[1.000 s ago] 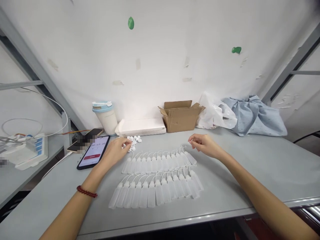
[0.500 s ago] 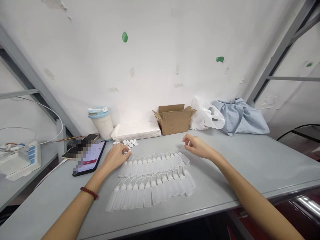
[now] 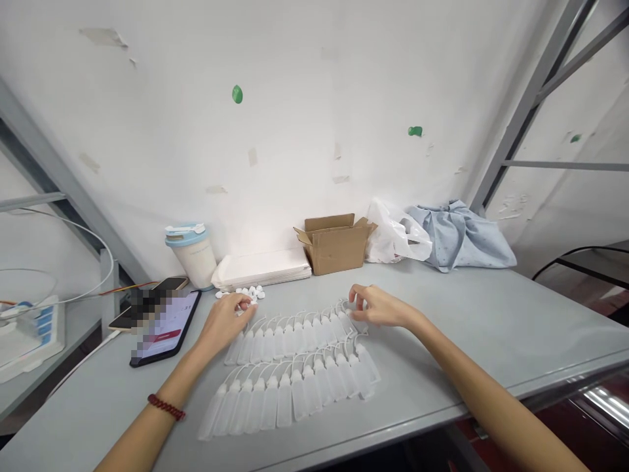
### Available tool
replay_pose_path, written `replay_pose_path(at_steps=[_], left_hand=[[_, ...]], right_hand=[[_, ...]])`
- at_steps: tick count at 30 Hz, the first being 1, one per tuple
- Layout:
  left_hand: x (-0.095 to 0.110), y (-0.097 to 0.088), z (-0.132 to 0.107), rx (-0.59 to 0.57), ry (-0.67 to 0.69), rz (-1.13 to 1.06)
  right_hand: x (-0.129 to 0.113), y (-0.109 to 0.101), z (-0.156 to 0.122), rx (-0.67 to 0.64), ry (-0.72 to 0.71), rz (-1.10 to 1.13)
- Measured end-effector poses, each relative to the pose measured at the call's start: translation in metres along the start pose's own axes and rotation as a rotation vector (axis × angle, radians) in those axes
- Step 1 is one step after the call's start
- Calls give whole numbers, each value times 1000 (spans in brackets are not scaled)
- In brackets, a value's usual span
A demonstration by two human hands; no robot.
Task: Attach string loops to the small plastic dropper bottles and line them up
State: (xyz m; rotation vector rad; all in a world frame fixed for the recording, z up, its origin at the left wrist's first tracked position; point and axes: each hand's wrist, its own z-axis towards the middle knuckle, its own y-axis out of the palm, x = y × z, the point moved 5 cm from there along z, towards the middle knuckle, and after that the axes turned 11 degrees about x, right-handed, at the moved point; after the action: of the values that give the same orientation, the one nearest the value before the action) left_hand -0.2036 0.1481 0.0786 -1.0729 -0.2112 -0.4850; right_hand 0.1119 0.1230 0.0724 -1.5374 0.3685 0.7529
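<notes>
Two rows of small translucent squeeze bottles lie on the grey table, each with a white top and a thin bent tube. My left hand is closed at the far row's left end, thumb and forefinger together on a small white cap partly hidden by the fingers. Just beyond it lies a loose pile of small white caps. At the far row's right end, my right hand has its fingers bent around the top of the last bottle; the fingertips partly hide the contact.
Along the wall stand a lidded cup, a flat white stack, an open cardboard box, a white plastic bag and a light blue cloth bundle. Two phones lie at left, near a power strip.
My right hand has come down and in from beyond the far row to its last bottle. My left hand stays by the caps. The whole view has shifted slightly.
</notes>
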Motion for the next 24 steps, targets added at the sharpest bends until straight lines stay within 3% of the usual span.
replay_pose_path(at_steps=[4,8,14,19,24], left_hand=[[10,-4,3,33,-46,-90],[42,-12,7,-1,-16,-226],[87,-8,11,-84,-2,-459],[90,14,8,-299,-135,-710],[76,18,-3,-298,-250,-896]], right_hand=[[4,5,5,-26,20,-3],[10,6,13,-115,80,91],[-6,-11,20,17,23,273],[-51,3,24,7,-128,539],[-73,30,27,50,-179,762]])
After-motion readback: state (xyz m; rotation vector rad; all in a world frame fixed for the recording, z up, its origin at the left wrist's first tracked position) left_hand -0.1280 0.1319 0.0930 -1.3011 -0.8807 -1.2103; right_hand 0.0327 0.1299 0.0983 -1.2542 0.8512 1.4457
